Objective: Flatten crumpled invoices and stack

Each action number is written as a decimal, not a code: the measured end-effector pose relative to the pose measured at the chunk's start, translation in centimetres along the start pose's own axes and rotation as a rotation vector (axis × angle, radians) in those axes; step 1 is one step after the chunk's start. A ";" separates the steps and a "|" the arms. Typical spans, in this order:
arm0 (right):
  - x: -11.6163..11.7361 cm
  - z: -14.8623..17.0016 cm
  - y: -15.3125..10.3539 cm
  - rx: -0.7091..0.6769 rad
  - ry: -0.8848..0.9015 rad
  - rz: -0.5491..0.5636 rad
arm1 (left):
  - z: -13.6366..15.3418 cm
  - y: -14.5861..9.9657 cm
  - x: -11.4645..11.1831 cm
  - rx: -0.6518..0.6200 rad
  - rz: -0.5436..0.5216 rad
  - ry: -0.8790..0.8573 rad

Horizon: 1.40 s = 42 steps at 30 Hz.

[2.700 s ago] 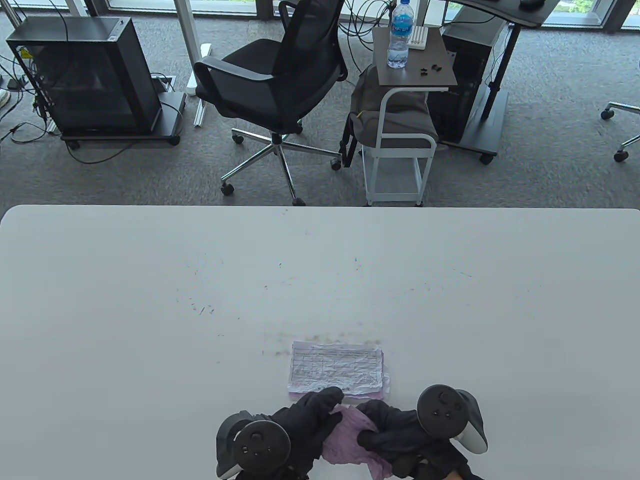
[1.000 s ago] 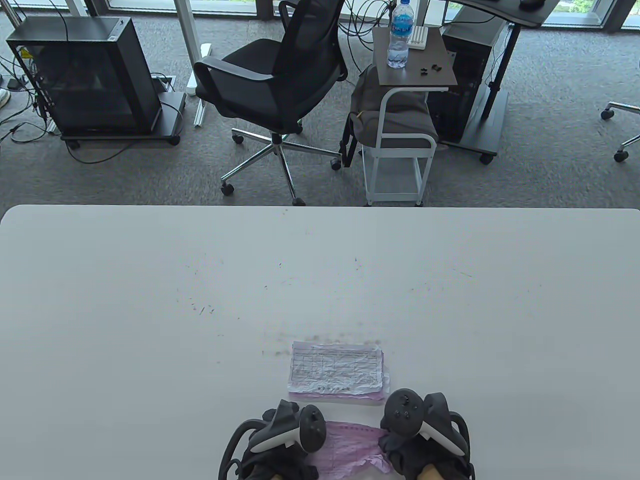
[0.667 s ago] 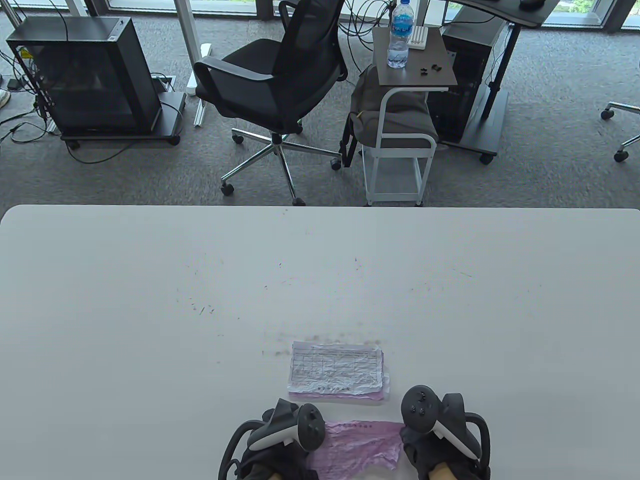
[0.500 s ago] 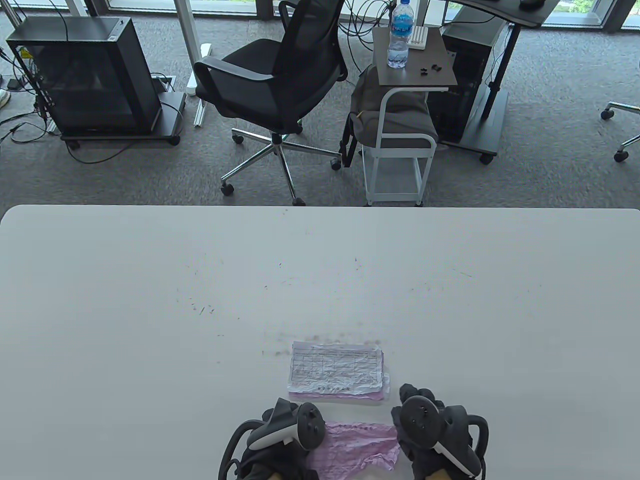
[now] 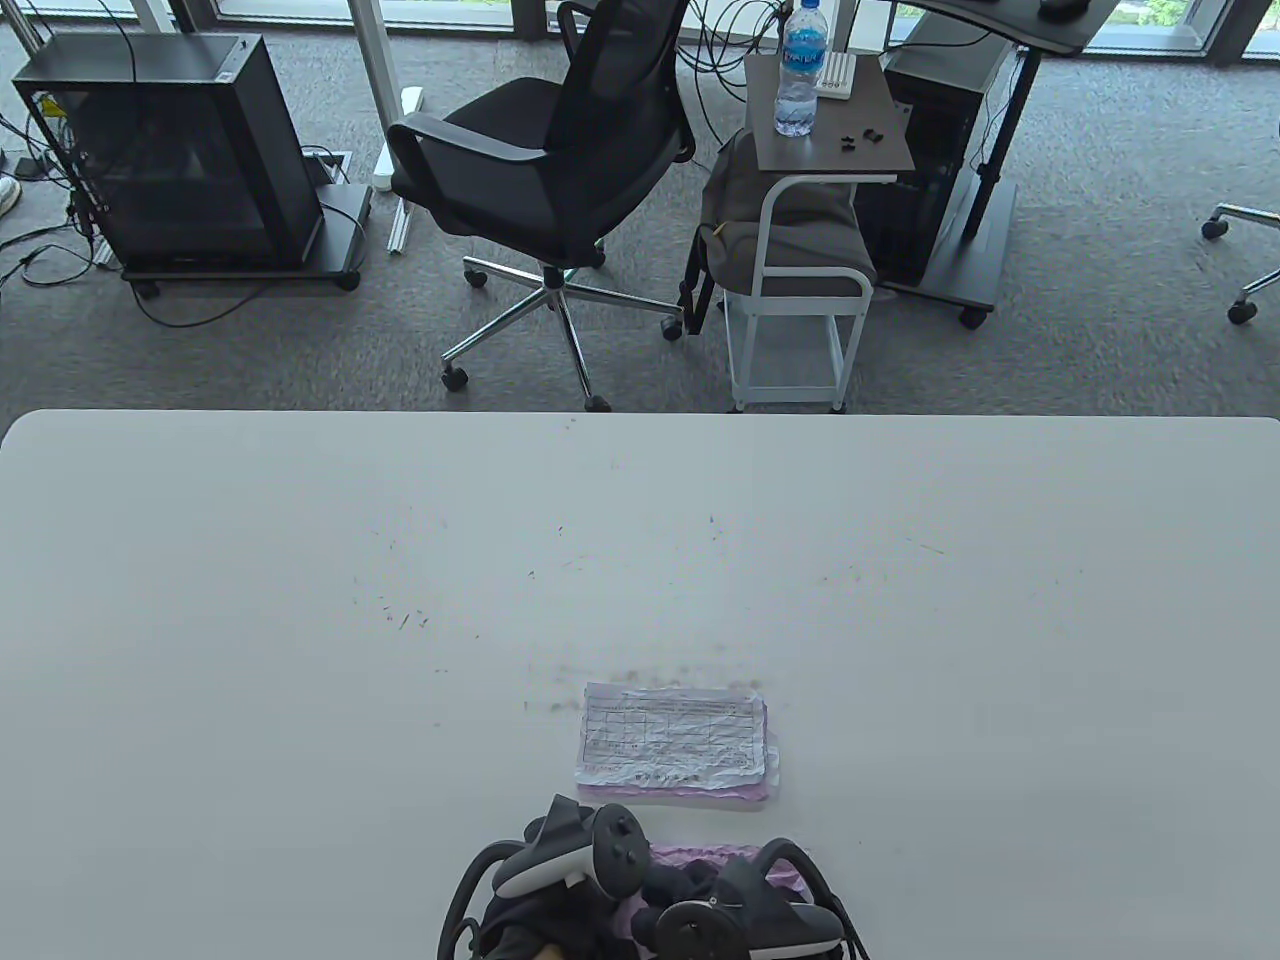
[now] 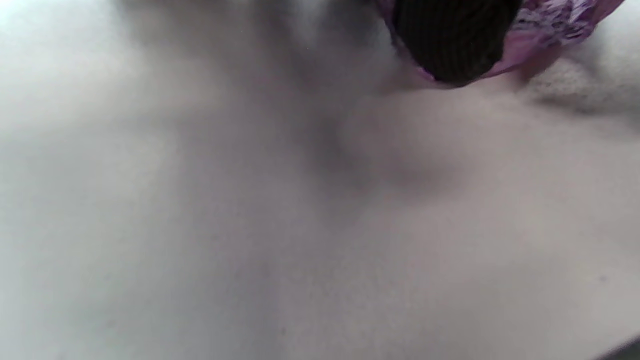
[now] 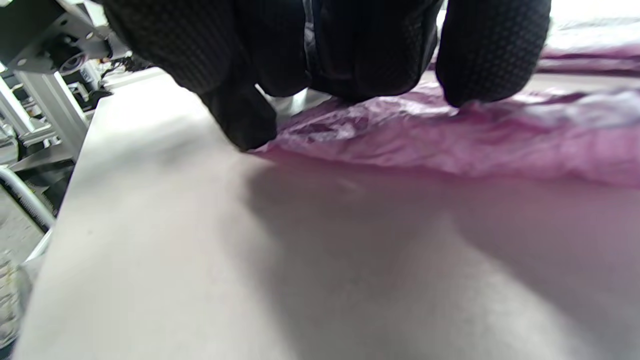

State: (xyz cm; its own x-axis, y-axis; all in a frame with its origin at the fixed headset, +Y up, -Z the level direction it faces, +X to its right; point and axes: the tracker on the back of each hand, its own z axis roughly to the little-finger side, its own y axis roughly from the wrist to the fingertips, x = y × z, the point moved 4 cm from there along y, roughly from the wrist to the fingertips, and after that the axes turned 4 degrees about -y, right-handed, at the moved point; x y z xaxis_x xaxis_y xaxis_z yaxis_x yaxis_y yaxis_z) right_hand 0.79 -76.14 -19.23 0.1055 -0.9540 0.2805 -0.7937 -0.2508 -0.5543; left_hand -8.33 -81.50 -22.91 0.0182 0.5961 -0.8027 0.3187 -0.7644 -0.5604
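A crumpled pink invoice (image 5: 700, 856) lies at the table's near edge, mostly covered by both hands. My left hand (image 5: 560, 885) sits at its left end; in the left wrist view one gloved fingertip (image 6: 450, 40) rests on the pink paper (image 6: 555, 25), and the rest of that hand is hidden. My right hand (image 5: 690, 895) lies across the sheet, and its spread fingers (image 7: 492, 60) press down on the wrinkled pink paper (image 7: 425, 130). A stack of flattened invoices (image 5: 672, 742), white sheet on top, lies just beyond the hands.
The white table (image 5: 300, 600) stretches far to the left, right and back. Beyond its far edge stand an office chair (image 5: 540, 170), a small side table with a water bottle (image 5: 800, 70), and a computer case (image 5: 170, 150).
My right hand slid right along the pink sheet, then came back left and now lies over its middle. My left hand stayed at the sheet's left end. The stack has not moved.
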 end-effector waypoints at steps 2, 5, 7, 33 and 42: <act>0.9 -0.2 0.2 -0.014 0.015 -0.096 | 0.0 0.0 0.0 0.005 0.003 0.001; 1.7 0.4 0.3 0.018 0.050 -0.184 | 0.0 0.0 0.0 0.005 0.005 0.000; 1.8 0.8 0.3 0.036 0.078 -0.201 | 0.0 0.0 0.0 0.007 0.009 -0.004; 2.6 8.6 -3.9 0.439 0.450 -0.349 | 0.0 0.1 0.0 0.000 0.001 -0.014; -1.8 7.0 -3.8 0.306 0.246 0.098 | 0.1 0.1 0.0 -0.007 0.000 -0.025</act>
State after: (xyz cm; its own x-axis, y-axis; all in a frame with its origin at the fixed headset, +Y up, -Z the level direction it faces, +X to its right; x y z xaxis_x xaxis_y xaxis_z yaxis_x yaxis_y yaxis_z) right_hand 7.80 -74.60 -23.16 -0.1379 -0.9175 0.3731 -0.5743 -0.2328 -0.7848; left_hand -8.33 -81.64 -22.99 -0.0053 0.5899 -0.8074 0.3253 -0.7625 -0.5592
